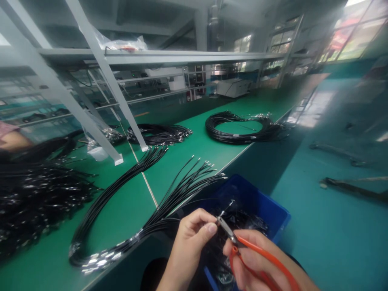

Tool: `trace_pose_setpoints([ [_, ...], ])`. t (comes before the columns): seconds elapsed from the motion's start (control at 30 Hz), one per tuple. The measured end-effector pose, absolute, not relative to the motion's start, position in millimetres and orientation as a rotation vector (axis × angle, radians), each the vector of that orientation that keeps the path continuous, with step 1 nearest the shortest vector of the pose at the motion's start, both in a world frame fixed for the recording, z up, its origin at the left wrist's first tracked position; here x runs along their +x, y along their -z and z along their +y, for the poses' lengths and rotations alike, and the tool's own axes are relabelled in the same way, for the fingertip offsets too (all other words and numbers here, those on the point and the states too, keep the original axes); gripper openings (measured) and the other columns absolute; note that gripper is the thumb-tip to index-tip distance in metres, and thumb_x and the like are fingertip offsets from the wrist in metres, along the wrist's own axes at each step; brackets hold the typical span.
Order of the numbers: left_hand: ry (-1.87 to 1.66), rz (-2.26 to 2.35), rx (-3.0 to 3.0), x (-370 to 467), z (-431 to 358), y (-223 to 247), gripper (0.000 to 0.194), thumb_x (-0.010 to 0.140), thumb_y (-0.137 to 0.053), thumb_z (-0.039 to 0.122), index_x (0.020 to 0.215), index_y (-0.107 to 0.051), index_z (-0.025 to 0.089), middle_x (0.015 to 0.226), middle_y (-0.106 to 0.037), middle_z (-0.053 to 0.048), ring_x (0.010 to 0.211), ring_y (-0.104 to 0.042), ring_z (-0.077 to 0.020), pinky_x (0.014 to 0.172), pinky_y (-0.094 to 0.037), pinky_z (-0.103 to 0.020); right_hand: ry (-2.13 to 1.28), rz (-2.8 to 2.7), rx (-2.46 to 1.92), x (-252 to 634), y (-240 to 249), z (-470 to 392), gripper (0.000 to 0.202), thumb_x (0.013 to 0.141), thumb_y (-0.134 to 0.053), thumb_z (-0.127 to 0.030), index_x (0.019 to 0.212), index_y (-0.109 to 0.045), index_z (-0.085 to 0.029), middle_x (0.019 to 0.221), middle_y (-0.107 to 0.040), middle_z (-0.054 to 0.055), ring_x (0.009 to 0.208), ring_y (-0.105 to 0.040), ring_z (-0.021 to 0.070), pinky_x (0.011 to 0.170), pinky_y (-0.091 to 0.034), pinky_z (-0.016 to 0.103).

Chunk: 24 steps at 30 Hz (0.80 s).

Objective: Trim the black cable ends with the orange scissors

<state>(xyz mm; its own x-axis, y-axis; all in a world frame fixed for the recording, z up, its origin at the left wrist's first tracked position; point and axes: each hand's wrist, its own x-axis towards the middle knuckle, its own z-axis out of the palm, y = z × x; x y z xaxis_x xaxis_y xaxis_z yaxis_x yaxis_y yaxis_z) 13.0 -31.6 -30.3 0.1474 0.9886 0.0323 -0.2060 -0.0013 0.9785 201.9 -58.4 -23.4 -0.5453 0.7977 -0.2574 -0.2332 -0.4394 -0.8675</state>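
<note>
Near the bottom centre my left hand pinches the end of a thin black cable, thumb against fingers. My right hand is wrapped round red-handled pliers. Their metal jaws reach the small metal tip beside my left fingertips; whether they are closed on it is too small to tell. A short silvery end sticks up beyond the jaws. Left of my hands, a looped bundle of black cables lies on the green table, its loose metal-tipped ends fanned toward the table's edge.
Below my hands is a blue bin holding dark cables. Two more cable coils lie farther back. A large cable pile fills the left, near another person's arm. White shelf posts stand on the table.
</note>
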Motion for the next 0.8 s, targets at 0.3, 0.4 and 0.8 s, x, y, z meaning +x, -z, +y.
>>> trace_pose_setpoints([
  [0.3, -1.192, 0.966, 1.215, 11.4, -32.1, 30.7, 0.007, 0.08, -0.063, 0.022, 0.076, -0.066, 0.017, 0.072, -0.056, 0.002, 0.068, -0.047, -0.0104, 0.066, -0.037, -0.02, -2.122, -1.136, -1.051, 199.8, 28.7, -53.4, 0.021, 0.082, -0.06, -0.032, 0.096, -0.06, -0.017, 0.07, -0.059, 0.002, 0.054, -0.049, 0.0106, 0.058, -0.041, 0.023],
  [0.4, -1.186, 0.967, 1.187, 11.6, -32.7, 28.7, 0.007, 0.08, -0.064, 0.022, 0.076, -0.065, 0.017, 0.071, -0.057, 0.002, 0.067, -0.047, -0.0096, 0.064, -0.037, -0.018, -2.15, -1.15, -1.048, 202.6, 27.4, -52.2, 0.025, 0.08, -0.062, -0.035, 0.096, -0.059, -0.017, 0.07, -0.058, 0.001, 0.055, -0.047, 0.0106, 0.059, -0.041, 0.023],
  [0.8, -1.207, 0.931, 1.155, 13.1, -34.3, 27.0, 0.006, 0.078, -0.065, 0.021, 0.075, -0.065, 0.016, 0.071, -0.059, 0.002, 0.068, -0.049, -0.0097, 0.065, -0.038, -0.019, -2.086, -1.115, -0.948, 205.1, 24.2, -57.7, 0.038, 0.079, -0.057, -0.049, 0.097, -0.061, -0.015, 0.074, -0.057, 0.006, 0.062, -0.05, 0.0161, 0.063, -0.041, 0.029],
])
